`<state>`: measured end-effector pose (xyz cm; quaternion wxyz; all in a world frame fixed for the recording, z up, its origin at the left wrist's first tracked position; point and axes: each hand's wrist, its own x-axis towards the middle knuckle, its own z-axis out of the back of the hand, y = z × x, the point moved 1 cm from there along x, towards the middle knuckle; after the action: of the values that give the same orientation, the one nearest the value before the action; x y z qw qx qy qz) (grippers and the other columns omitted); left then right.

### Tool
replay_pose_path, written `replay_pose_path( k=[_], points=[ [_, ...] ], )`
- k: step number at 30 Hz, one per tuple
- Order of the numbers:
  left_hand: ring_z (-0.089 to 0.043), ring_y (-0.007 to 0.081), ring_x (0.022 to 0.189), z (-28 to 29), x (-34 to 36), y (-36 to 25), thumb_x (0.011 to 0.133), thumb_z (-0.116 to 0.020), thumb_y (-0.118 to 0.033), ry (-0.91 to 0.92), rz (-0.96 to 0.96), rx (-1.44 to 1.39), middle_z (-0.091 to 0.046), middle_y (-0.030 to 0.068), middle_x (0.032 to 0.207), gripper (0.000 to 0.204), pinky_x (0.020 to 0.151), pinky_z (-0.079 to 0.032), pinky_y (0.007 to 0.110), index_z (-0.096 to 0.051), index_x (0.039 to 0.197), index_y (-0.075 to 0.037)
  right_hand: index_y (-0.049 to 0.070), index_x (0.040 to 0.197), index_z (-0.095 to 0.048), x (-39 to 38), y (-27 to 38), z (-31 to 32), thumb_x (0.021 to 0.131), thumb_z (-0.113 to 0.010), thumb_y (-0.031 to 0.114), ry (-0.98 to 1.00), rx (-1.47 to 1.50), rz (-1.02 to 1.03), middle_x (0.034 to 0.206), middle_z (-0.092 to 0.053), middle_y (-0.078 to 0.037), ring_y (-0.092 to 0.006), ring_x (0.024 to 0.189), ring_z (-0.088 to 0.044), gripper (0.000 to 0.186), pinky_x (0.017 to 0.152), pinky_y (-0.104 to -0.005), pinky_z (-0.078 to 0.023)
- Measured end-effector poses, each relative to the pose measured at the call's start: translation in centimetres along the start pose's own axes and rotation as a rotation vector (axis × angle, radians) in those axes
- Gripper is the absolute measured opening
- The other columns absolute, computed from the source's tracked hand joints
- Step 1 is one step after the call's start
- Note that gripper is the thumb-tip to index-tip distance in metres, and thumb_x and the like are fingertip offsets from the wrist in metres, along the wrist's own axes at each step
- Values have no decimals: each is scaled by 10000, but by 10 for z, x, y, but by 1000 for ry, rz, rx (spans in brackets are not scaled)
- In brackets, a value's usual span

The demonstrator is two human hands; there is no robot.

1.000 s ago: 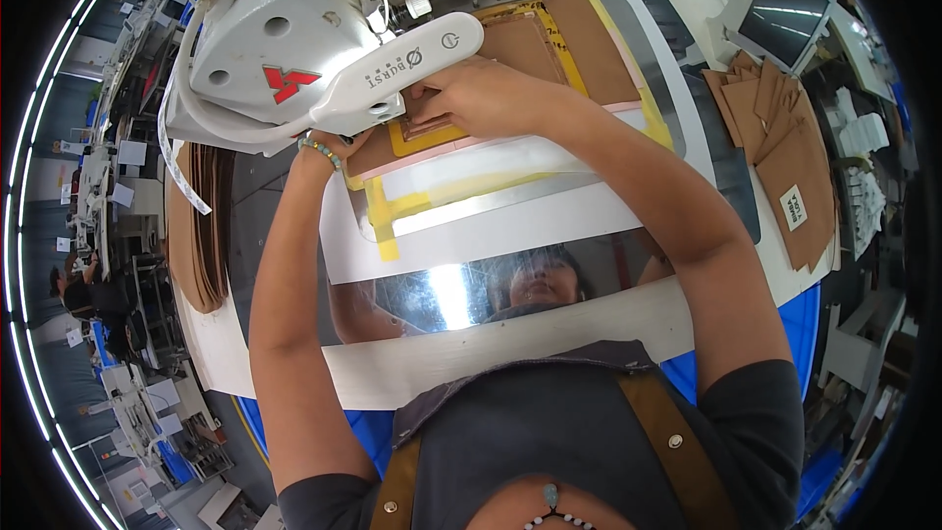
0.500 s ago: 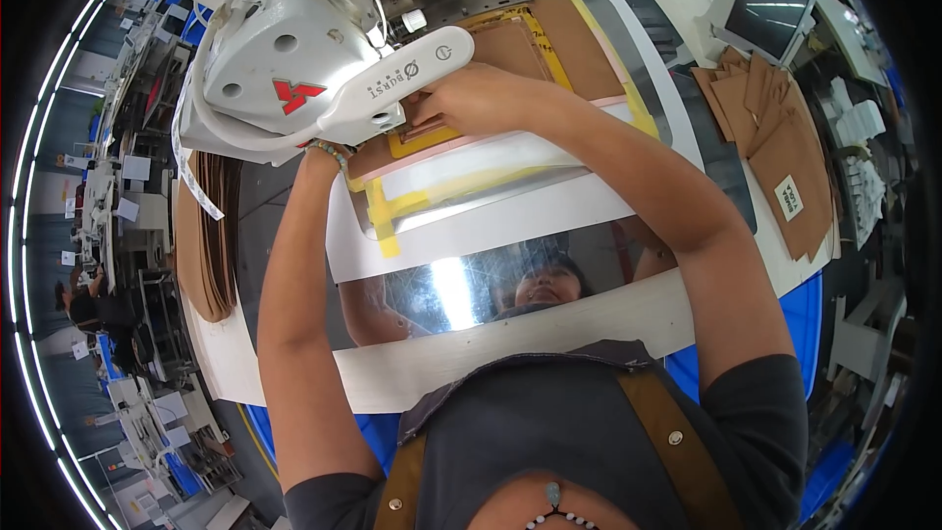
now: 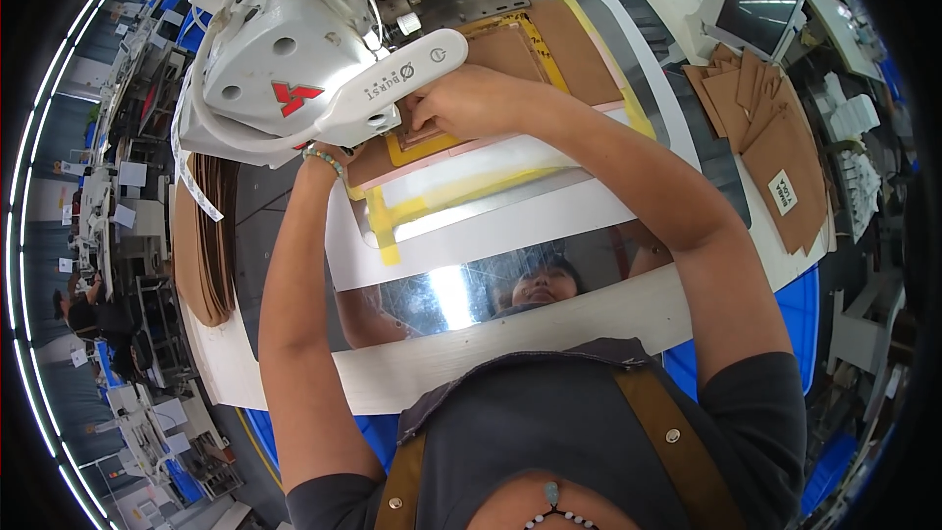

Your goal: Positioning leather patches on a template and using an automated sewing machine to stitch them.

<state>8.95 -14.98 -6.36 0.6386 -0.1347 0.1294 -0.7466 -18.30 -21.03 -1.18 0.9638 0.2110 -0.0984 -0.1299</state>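
My right hand is bent over a brown panel, its fingers curled and the fingertips down by the panel beside the white lamp bar. Whatever lies between those fingertips is too small to make out. A beaded bracelet circles my left wrist. Most of my left hand is hidden under the white sewing machine head, fingers included. Under both hands lies a flat template sheet with yellow tape strips. A yellow-edged frame on it surrounds a brown panel; another brown piece extends to its right.
Bundled brown pieces stand at the left. More brown panels are stacked at the right, below a screen. A shiny metal plate and a pale table edge lie before me. Blue bins show beneath.
The template sheet has shifted slightly toward me under the machine. My right hand has moved slightly left and down. More of the bracelet on my left wrist shows.
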Motion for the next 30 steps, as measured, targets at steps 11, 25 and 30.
replay_pose_path(
  k=[11,25,30],
  points=[
    [-677,344,1215,-8,-40,20,956,-677,-104,-199,-36,-116,-714,202,1303,392,1079,-516,422,-655,1337,-13,122,1211,-783,1,0,-8,941,-569,51,-23,-152,-22,1401,-660,-59,-276,1365,-558,352,1122,-491,-463],
    [-709,282,1106,43,-122,-37,998,-540,61,-229,-56,-395,-748,160,1198,261,988,-538,355,-740,1160,19,78,1096,-771,-16,24,-5,914,-608,8,-29,-52,112,1352,-702,-78,-288,1282,-602,254,1101,-429,-501],
    [-701,285,1159,45,-128,-61,974,-553,100,-220,-55,-374,-756,129,1234,292,1022,-537,357,-750,1155,-16,80,1120,-759,-23,28,-6,925,-623,42,-7,-28,148,1359,-699,-78,-286,1285,-597,241,1097,-435,-499]
  ],
)
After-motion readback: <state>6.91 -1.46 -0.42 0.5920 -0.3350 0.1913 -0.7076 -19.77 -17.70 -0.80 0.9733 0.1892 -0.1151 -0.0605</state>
